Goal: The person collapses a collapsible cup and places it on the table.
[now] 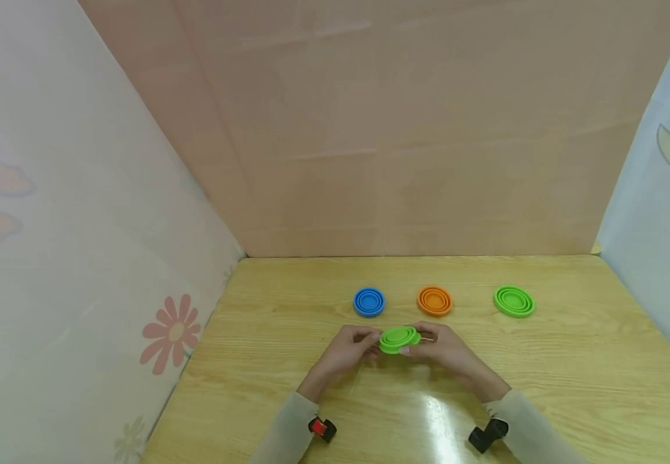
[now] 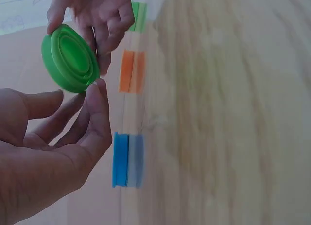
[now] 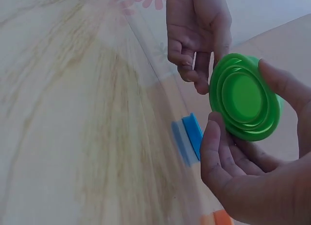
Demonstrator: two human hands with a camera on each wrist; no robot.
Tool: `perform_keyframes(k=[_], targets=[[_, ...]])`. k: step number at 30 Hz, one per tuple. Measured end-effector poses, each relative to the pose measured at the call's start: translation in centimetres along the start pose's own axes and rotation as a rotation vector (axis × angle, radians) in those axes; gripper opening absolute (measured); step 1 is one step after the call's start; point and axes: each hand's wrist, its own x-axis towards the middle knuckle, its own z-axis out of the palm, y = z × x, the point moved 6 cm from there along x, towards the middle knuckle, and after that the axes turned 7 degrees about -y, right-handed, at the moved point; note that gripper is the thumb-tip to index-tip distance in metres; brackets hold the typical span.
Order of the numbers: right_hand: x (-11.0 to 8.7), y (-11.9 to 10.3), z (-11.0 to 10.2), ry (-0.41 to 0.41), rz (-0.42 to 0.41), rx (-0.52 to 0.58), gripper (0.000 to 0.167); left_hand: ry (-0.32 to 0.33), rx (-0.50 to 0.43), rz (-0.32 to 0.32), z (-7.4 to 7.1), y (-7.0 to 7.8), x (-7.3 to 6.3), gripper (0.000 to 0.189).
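Note:
A green collapsible cup [image 1: 400, 339], folded flat into concentric rings, is held up tilted above the table between both hands. My right hand [image 1: 442, 347] pinches its right side, with the thumb [image 3: 279, 81] on the rim and the fingers underneath. My left hand [image 1: 351, 348] holds the opposite edge at its fingertips, the index fingertip [image 2: 98, 86] touching the rim; the exact thumb contact is partly hidden. Behind the hands lie a blue collapsed cup [image 1: 369, 302], an orange one [image 1: 434, 301] and a second green one [image 1: 514, 301].
The wooden table [image 1: 288, 290] meets a brown back wall [image 1: 416, 161]. White side walls with printed pictures stand at the left [image 1: 108, 258] and right [image 1: 648, 212]. Each wrist wears a dark strap piece.

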Motion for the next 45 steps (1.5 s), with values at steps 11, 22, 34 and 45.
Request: perform_keyframes(k=[11,22,34,45], targets=[[0.2,0.0,0.6,-0.076,0.013,0.106,0.047,0.045,0.132,0.076,-0.8,0.6,-1.0,0.037],[0.4,0.1,1.0,-0.137,0.03,0.133,0.055,0.045,0.121,0.083,-1.1,0.8,-0.7,0.03],[0.4,0.1,0.6,-0.106,0.027,0.125,0.05,-0.012,-0.089,0.102,-0.6,1.1,0.0,0.025],[-0.3,0.1,-0.2,-0.036,-0.001,0.245,0.056,-0.041,-0.204,0.036,-0.6,0.3,0.2,0.03]])
